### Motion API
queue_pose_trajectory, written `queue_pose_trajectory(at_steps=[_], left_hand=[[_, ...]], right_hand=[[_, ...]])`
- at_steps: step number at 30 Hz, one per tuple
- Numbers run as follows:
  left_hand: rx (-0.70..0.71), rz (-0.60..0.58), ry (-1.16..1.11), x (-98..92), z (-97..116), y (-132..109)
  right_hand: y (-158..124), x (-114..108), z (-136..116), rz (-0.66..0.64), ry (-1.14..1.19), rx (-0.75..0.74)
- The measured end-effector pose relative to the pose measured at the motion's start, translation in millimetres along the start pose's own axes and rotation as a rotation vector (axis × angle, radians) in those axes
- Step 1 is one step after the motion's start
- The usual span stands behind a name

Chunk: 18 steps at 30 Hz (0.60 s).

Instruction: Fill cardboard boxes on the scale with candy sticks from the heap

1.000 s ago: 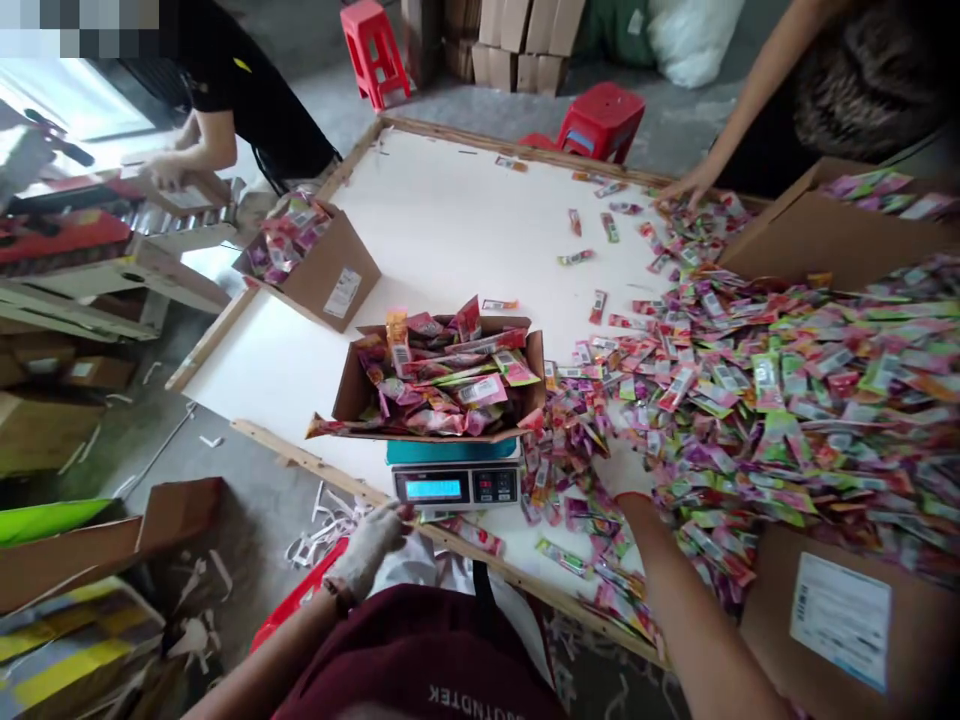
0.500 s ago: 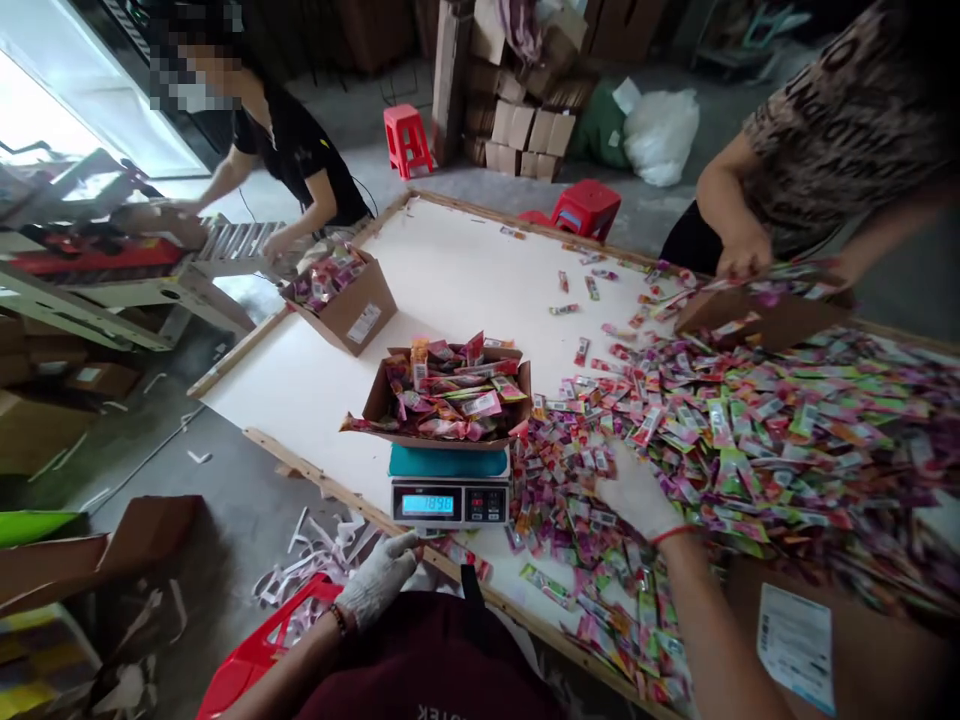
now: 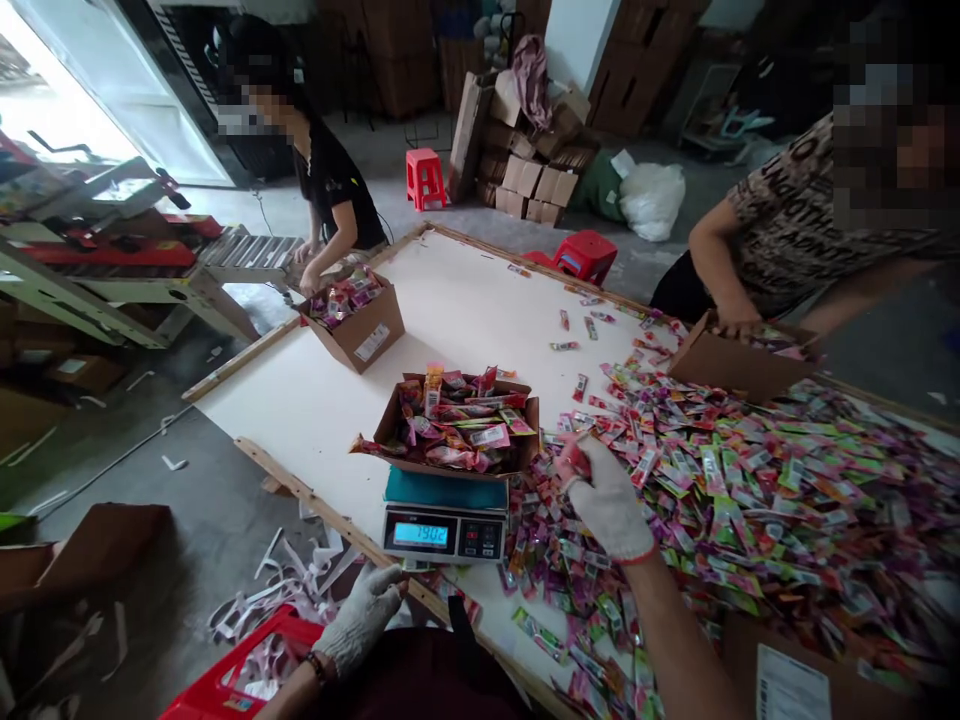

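Observation:
My right hand point(image 3: 611, 500), in a white glove with bare fingertips, is closed on a small reddish candy packet point(image 3: 574, 458), partly hidden by the fingers. It is above the near side of the heap of candy packets point(image 3: 720, 470), just right of an open cardboard box point(image 3: 457, 465) full of packets. That box sits on the teal pan of a digital scale point(image 3: 444, 533) with a lit blue display. My left hand point(image 3: 364, 612), also gloved, lies at the table's wooden edge below the scale, fingers loosely extended and holding nothing visible.
A filled box point(image 3: 367, 335) stands at the table's left, where a co-worker's hands touch it beside a roller conveyor point(image 3: 251, 255). Across the heap another co-worker has a hand in a tilted box point(image 3: 739, 370). A red stool point(image 3: 247, 650) and white strips lie near my left.
My right hand has lifted from the heap and moved left towards the box on the scale, with a packet in its fingers. The far-right co-worker's box has tilted. The camera view has shifted.

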<state>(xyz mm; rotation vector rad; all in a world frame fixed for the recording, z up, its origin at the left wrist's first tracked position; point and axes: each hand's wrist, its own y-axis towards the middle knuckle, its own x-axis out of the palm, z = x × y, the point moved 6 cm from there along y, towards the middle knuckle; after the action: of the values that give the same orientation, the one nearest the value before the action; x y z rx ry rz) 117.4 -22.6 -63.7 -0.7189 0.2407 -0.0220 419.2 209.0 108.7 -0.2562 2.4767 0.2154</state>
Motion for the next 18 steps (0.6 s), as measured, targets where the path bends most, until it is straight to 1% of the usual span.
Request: queue_pose_trajectory(at_steps=[2,5,6,7,8,10,12,13,16,18], left_hand=[[0.004,0.012,0.013,1.7,5,1],[-0.001,0.022,-0.003,3.0,8,2],[-0.001,0.028,-0.021,2.3,8,2],[0.006,0.033,-0.039,1.3,6,1],[0.018,0.037,-0.052,0.1,4,0],[0.030,0.043,-0.046,-2.2,0,-4],[0.006,0.045,-0.013,-3.2,-6,-8],[-0.017,0.046,0.005,-3.2,-9,-10],[-0.066,0.054,0.033,-2.6,-15,-13],[-0.065,0.073,0.025,-3.4,-17,-13]], right_hand=[[25,4,-23,-0.058,-0.123,-0.072],[58,24,-43,-0.162,-0.139,-0.104],[65,28,-47,-0.155,-0.111,-0.105],[68,27,-48,-0.117,-0.036,-0.093],[69,22,-48,-0.061,0.071,-0.072],[62,6,-43,0.040,0.321,0.001],[51,-13,-31,0.087,0.569,0.103],[46,-23,-25,0.100,0.647,0.149],[33,-51,-4,0.193,0.795,0.273],[30,-63,1,0.227,0.770,0.283]])
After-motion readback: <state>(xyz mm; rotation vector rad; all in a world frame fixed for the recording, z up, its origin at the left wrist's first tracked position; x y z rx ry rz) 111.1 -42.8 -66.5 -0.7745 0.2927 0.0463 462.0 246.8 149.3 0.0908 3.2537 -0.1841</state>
